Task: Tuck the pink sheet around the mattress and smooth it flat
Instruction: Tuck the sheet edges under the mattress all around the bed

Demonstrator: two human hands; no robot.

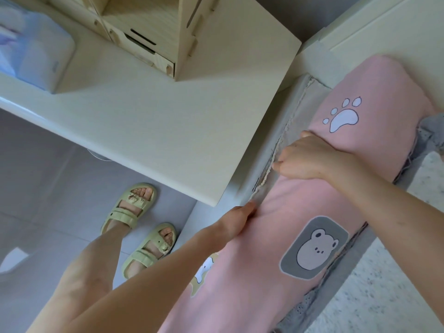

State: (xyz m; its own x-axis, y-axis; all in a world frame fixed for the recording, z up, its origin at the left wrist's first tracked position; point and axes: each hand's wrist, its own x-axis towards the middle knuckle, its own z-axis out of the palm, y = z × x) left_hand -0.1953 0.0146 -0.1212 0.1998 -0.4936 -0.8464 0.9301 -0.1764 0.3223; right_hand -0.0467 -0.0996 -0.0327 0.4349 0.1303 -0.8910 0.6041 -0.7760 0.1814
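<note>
The pink sheet [288, 212], printed with a paw and a bear, lies bunched in a long roll along the mattress edge. The mattress [389, 284] shows speckled white to the right of the roll, beside a grey lace-edged layer [310, 301]. My right hand [312, 157] is curled into a fist on the roll, gripping the pink fabric at its left edge by a frayed grey cloth [298, 109]. Lower down, my left hand [236, 222] pinches the sheet's side edge, thumb on top and fingers hidden under the fabric.
A cream desk [149, 121] stands close on the left, its corner almost touching the bed. It carries a wooden organiser [153, 30] and a pack of tissues [33, 46]. The cream bed frame [360, 30] runs behind. My feet in green sandals [144, 231] are on the grey floor.
</note>
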